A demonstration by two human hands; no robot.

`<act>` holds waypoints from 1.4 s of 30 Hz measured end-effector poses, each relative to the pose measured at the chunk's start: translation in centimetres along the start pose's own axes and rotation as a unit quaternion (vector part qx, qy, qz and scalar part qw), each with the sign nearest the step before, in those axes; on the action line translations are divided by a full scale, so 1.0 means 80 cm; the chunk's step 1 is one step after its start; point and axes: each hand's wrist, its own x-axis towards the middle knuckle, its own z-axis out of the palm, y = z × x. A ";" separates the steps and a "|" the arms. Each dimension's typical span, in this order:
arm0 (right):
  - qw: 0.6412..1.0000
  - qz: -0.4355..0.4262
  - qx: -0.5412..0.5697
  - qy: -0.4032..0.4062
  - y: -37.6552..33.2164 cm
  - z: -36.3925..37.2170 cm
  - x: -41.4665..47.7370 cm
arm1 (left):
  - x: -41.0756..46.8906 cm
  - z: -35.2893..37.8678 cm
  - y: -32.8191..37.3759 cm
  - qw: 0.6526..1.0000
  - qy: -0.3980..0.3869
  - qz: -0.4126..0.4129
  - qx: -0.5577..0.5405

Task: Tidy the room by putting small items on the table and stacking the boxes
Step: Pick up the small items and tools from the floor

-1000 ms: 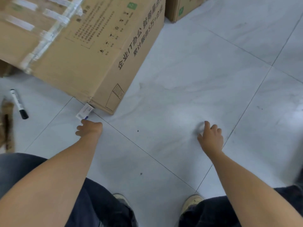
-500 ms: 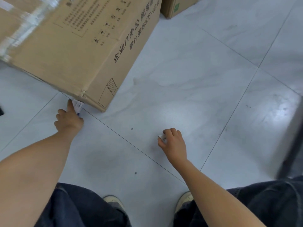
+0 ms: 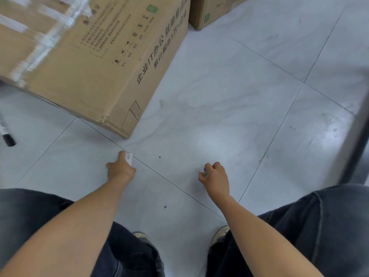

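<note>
I crouch over a pale tiled floor. My left hand (image 3: 121, 168) holds a small white rectangular item (image 3: 129, 157) just in front of the near corner of a large cardboard box (image 3: 95, 56) with printed text. My right hand (image 3: 214, 175) is curled round a small white object (image 3: 204, 172) that only peeks out at the knuckles; what it is I cannot tell. A second cardboard box (image 3: 207, 11) stands behind the large one at the top of the view.
A black-capped marker (image 3: 6, 134) lies on the floor at the far left edge. A dark upright bar (image 3: 357, 144), perhaps a furniture leg, crosses the right edge. My knees and shoes fill the bottom of the view.
My left hand has pulled the white item away from the box corner toward me. My right hand closed on a small white object and drew back nearer my knees.
</note>
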 end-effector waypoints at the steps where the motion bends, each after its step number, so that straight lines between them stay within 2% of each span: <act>1: 1.000 0.009 0.008 0.009 -0.004 -0.009 -0.006 | -0.022 0.004 0.002 1.000 -0.015 0.000 -0.009; 3: 0.999 0.024 0.023 0.023 -0.016 -0.039 -0.033 | -0.071 -0.002 0.011 0.998 -0.054 0.026 -0.025; 6: 0.999 0.002 0.017 0.031 -0.034 -0.106 -0.088 | -0.155 -0.038 0.028 0.990 -0.099 0.080 -0.057; 11: 0.994 -0.012 0.038 0.105 -0.070 -0.256 -0.188 | -0.311 -0.132 0.061 0.982 -0.101 0.145 -0.061; 14: 0.996 0.019 0.030 0.083 -0.092 -0.351 -0.254 | -0.405 -0.197 0.078 0.982 -0.092 0.144 -0.080; 19: 0.988 0.040 0.100 0.111 -0.126 -0.492 -0.349 | -0.544 -0.288 0.112 0.977 -0.084 0.181 -0.081; 23: 0.983 0.052 0.108 0.143 -0.140 -0.577 -0.403 | -0.617 -0.340 0.144 0.972 -0.061 0.206 -0.090; 27: 0.983 0.069 0.073 0.152 -0.140 -0.641 -0.442 | -0.668 -0.371 0.177 0.949 -0.089 0.283 -0.108; 29: 0.978 0.089 0.089 0.168 -0.139 -0.666 -0.464 | -0.691 -0.380 0.186 0.933 -0.103 0.328 -0.105; 33: 0.932 0.160 0.180 0.271 -0.141 -0.683 -0.531 | -0.725 -0.391 0.186 0.900 -0.146 0.397 -0.108; 38: 0.814 0.252 0.290 0.436 -0.146 -0.654 -0.629 | -0.751 -0.408 0.167 0.872 -0.226 0.423 -0.093; 42: 0.741 0.290 0.320 0.514 -0.161 -0.632 -0.689 | -0.764 -0.417 0.169 0.854 -0.244 0.456 -0.054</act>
